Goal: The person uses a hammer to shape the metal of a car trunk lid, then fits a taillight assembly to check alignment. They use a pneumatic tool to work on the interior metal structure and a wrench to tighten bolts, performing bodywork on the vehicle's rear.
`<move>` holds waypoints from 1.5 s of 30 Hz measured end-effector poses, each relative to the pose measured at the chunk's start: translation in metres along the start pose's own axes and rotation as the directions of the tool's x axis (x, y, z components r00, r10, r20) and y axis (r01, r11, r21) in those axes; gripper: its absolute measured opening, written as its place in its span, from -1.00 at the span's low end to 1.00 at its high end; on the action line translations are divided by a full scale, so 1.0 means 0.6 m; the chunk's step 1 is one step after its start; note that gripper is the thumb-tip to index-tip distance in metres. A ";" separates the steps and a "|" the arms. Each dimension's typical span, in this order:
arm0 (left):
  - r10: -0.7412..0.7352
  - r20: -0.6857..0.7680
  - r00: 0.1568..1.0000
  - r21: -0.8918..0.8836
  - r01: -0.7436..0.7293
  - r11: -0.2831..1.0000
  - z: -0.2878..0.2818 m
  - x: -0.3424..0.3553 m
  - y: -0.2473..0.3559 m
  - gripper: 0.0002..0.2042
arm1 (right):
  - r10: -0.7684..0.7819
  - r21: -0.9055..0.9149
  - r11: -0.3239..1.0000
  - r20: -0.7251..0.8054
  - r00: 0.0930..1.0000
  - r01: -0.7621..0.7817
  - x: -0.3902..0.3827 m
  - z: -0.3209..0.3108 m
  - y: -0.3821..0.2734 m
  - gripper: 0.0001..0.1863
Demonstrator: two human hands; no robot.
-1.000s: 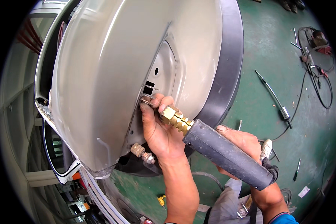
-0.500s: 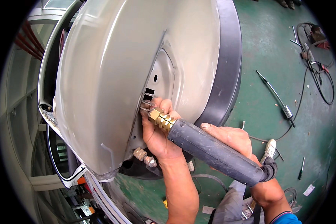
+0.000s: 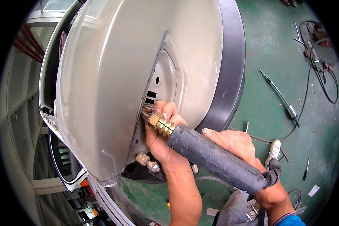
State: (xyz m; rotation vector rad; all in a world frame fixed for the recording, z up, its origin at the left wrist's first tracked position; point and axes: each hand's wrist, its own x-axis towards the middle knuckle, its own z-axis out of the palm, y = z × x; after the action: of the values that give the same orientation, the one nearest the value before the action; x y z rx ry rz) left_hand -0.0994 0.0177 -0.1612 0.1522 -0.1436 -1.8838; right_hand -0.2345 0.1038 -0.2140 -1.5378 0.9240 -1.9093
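From my remote post, I find the right hand [image 3: 235, 143] gripping the black handle [image 3: 218, 162], apparently to bear its weight, its brass tip [image 3: 161, 124] just beside small metal pieces [image 3: 149, 107] at the beige panel's [image 3: 113, 86] edge. The left hand [image 3: 161, 148] curls there, seemingly steadying; whether it pinches them, I cannot tell.

The person is wearing a bright blue sleeve [image 3: 291, 220] whose hem is showing dark trim with a thin reddish line. Creased grey trousers [image 3: 231, 211] and a white shoe [image 3: 275, 148] are appearing below. Left hand [image 3: 160, 148] and right hand [image 3: 235, 142] are showing bare.
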 end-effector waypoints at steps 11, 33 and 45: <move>-0.130 0.032 0.991 -0.080 0.133 0.988 0.005 -0.007 -0.005 -0.70 | 0.030 -0.072 0.997 0.042 0.999 -0.027 0.002 -0.009 -0.018 -0.41; 0.095 -0.288 0.953 0.648 0.120 0.752 0.030 -0.100 -0.062 -0.72 | 0.201 -0.420 0.879 -0.099 0.975 -0.224 -0.102 -0.129 -0.053 -0.25; 0.038 -0.170 0.985 0.432 0.040 0.901 -0.020 -0.098 -0.025 -0.87 | 0.172 -0.312 0.930 -0.097 0.980 -0.195 -0.107 -0.111 -0.051 -0.24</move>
State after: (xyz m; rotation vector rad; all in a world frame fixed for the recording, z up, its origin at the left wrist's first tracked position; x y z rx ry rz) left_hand -0.0930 0.0780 -0.1738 0.6225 -0.4443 -1.8048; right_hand -0.2841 0.1837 -0.2388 -1.5048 1.4157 -1.7499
